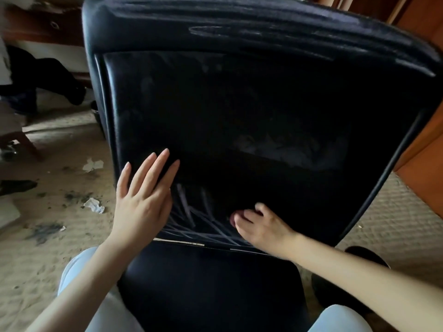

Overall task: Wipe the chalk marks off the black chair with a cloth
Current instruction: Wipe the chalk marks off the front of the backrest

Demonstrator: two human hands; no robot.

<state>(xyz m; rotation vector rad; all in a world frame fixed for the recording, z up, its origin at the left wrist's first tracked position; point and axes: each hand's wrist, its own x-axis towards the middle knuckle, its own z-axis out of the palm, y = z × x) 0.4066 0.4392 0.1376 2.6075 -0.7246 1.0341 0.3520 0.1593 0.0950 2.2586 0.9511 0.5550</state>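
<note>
two hands on the black chair as i watch. the left hand lies flat on the near-left part of the backrest, fingers straight, gripping nothing, only pressing against the surface. the right hand is low on the backrest just right of centre, fingers curled in against the black. it's blurred there, and i cannot tell whether it clutches a dark cloth or nothing at all. i can't pick out a cloth for certain anywhere.

the chalk marks are a crisscross of pale strokes between the two hands, right above the seat. a second, fainter smear runs along the far top of the backrest.

now the risks, as i judge them. the edge of the left palm touches the strokes, so it could pick up dust and print it on clean black further up. if the right hand really is bare, rubbing would smear the chalk into a grey haze rather than lift it. loosened dust would likely drop onto the seat just below. a hard push might also tip or turn the backrest away, since only the flat left hand steadies it. the far smear is easy to forget from this angle.

writing or brands: none that i can read, on the chair or on the crumpled paper lying on the carpet at left.
</note>
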